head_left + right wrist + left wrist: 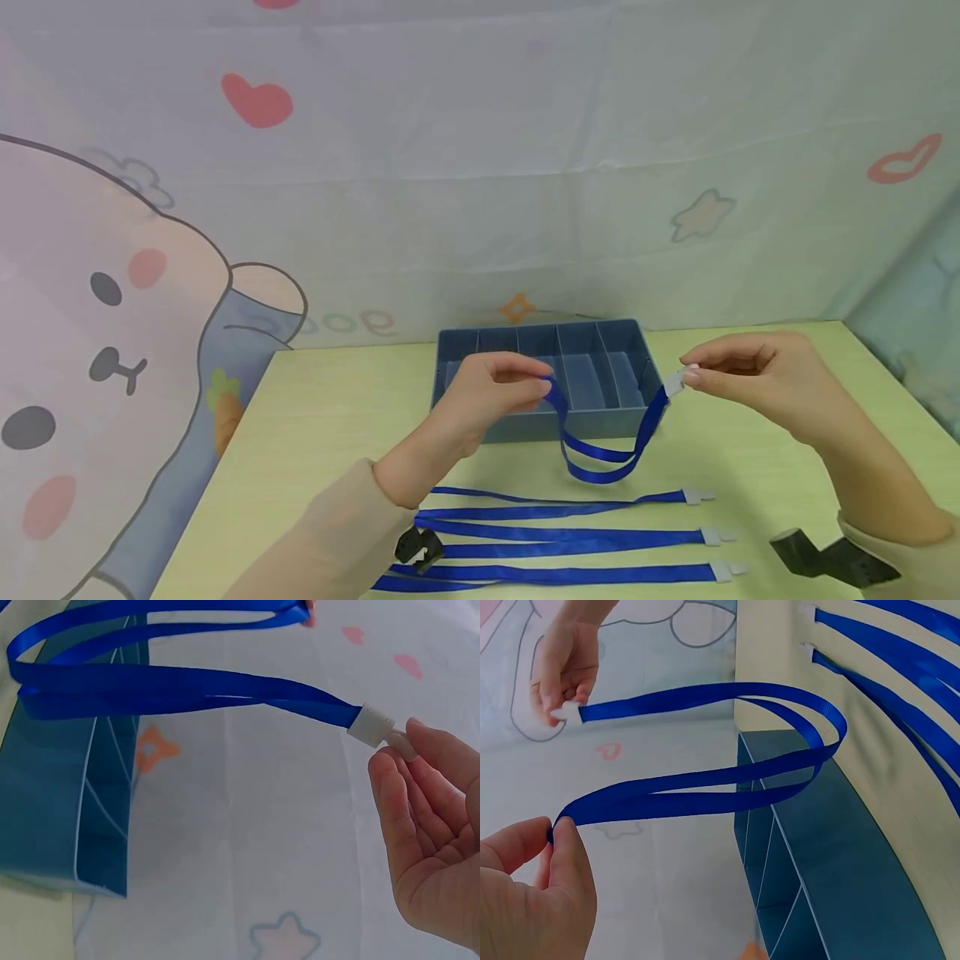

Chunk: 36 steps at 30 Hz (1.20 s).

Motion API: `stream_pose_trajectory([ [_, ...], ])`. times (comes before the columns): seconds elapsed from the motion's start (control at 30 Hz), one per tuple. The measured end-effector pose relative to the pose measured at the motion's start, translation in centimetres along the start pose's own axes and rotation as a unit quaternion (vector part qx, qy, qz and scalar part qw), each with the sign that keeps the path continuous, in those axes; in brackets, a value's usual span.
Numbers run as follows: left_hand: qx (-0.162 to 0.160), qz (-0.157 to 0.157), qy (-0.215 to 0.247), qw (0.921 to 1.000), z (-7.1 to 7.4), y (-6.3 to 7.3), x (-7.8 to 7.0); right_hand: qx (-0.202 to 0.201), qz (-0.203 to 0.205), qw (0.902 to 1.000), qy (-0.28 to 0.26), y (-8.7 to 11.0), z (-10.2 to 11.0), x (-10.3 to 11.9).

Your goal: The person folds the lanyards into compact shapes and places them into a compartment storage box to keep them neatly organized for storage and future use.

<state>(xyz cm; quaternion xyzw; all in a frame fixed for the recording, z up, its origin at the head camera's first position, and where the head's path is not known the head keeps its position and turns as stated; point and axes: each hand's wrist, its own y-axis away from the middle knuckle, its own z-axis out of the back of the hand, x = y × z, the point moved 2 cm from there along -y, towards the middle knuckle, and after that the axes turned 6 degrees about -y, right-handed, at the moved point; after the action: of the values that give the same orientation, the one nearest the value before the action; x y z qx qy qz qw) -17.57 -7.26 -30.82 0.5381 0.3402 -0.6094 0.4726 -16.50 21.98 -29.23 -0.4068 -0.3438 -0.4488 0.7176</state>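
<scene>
1. Left hand (pixel 487 392), in front of the box's left part in head view: thumb and finger pinching the strap of a blue lanyard (pixel 667 806). Right hand (pixel 757 375), right of the box: thumb and finger grasping the hook of its white clip (pixel 371 725).
2. Landmark: blue-grey box (pixel 525 427), on the pale table (pixel 360 400). Held lanyard sags in a loop between the hands, over the box's near side as head view has it.
3. Right wrist view separates the clip's square body from its hook; in head view fingertips partly cover it.
4. Left wrist view shows the strap doubled at the left-hand pinch, a detail small from above.
5. Head view alone gives the box's row of compartments; also three lanyards (pixel 645 538) lying on its near side, clips rightward, left ends hidden by the left sleeve (pixel 322 533).
</scene>
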Motion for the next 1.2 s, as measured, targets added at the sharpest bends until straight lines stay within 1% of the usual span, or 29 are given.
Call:
stream_pose_trajectory([
  [0.1, 0.007, 0.001, 0.002, 1.0000, -0.7, -0.2, -0.1, 0.007, 0.009, 0.9999, 0.005, -0.3, -0.7, 0.7],
  [0.37, 0.009, 0.005, 0.004, 0.9999, -1.9, -0.5, -0.1, 0.030, 0.016, 0.9994, 0.006, -1.2, -2.6, 2.1],
  [0.47, 0.011, 0.004, 0.005, 0.9999, -2.3, -0.7, -0.1, 0.034, 0.013, 0.9993, 0.007, -1.5, -3.2, 2.3],
  [0.63, 0.015, -0.007, 0.007, 0.9998, -2.9, -0.8, -0.4, 0.043, 0.006, 0.9991, 0.001, -2.0, -4.1, 2.3],
  [0.8, 0.016, -0.009, 0.016, 0.9997, -3.4, -0.9, -0.6, 0.047, 0.006, 0.9988, -0.015, -2.2, -4.8, 2.6],
  [1.0, 0.021, 0.007, 0.040, 0.9989, -3.8, -0.9, -0.6, 0.037, 0.012, 0.9990, -0.023, -2.3, -5.3, 2.8],
  [1.2, 0.021, 0.024, 0.063, 0.9975, -3.9, -1.0, -0.8, 0.024, 0.031, 0.9990, -0.024, -2.4, -5.6, 3.2],
])
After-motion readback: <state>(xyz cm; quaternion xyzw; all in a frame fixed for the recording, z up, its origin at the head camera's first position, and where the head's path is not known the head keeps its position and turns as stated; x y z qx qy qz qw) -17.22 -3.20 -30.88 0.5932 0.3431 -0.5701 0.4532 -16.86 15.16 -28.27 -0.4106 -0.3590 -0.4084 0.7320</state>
